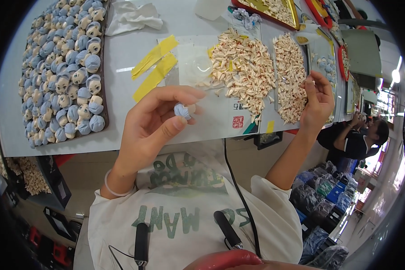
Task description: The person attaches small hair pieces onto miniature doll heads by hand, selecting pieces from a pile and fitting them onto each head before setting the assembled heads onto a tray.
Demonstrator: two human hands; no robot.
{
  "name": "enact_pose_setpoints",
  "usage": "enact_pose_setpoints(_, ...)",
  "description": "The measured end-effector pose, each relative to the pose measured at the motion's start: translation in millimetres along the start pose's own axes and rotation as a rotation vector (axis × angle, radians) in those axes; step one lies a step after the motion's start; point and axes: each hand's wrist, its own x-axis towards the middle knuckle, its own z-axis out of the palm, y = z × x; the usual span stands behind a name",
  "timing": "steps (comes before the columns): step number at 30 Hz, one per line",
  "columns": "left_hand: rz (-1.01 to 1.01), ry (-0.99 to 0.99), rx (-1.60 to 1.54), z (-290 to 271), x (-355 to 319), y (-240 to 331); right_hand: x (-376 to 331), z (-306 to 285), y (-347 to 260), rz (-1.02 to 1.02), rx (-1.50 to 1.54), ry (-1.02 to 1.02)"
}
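My left hand (pixel 141 121) holds a small doll head (pixel 182 111) with light blue hair between thumb and fingers, above the table's near edge. Farther right, my right hand (pixel 318 101) is raised beside a narrow pile of small cream pieces (pixel 289 76). Its thumb and fingertips are pinched together; what is between them is too small to make out. Between the two hands lies a larger heap of similar pointed cream pieces (pixel 243 69), some with reddish tips.
At the left, a dark-rimmed tray (pixel 106 101) is packed with blue-haired doll heads (pixel 60 81). Yellow tape strips (pixel 155 76) and a crumpled white cloth (pixel 132 18) lie on the table. A yellow-edged tray (pixel 297 20) stands at the back. Another person (pixel 362 139) sits at right.
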Motion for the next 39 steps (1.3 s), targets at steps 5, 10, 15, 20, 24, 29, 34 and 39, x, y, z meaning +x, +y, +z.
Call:
enact_pose_setpoints(5, 0.188, -0.143, 0.147, -13, -1, -6, -15, 2, -11, 0.038, 0.226, -0.062)
enact_pose_setpoints(10, -0.068, -0.109, -0.071, -9, -2, -3, -32, 22, -16, 0.056, 0.25, -0.079)
enact_pose_setpoints(15, 0.124, -0.164, 0.127, -15, -2, -6, -29, 32, -17, 0.022, 0.372, -0.223)
enact_pose_setpoints(20, 0.068, -0.028, -0.073, -6, -2, -6, -19, 58, -26, -0.044, 0.516, -0.392)
enact_pose_setpoints(24, 0.163, 0.066, -0.062, -4, 1, -9, -12, 75, -34, -0.009, 0.363, -0.504)
enact_pose_setpoints(29, 0.088, 0.017, -0.085, -11, -3, -4, -9, 89, -42, 0.13, 0.396, -0.547)
enact_pose_setpoints(34, 0.091, 0.022, -0.167, -8, 0, -11, -8, 94, -44, 0.061, 0.288, -0.497)
enact_pose_setpoints(39, 0.064, -0.15, 0.036, -24, 0, -5, -3, 104, -38, -0.148, 0.087, -0.507)
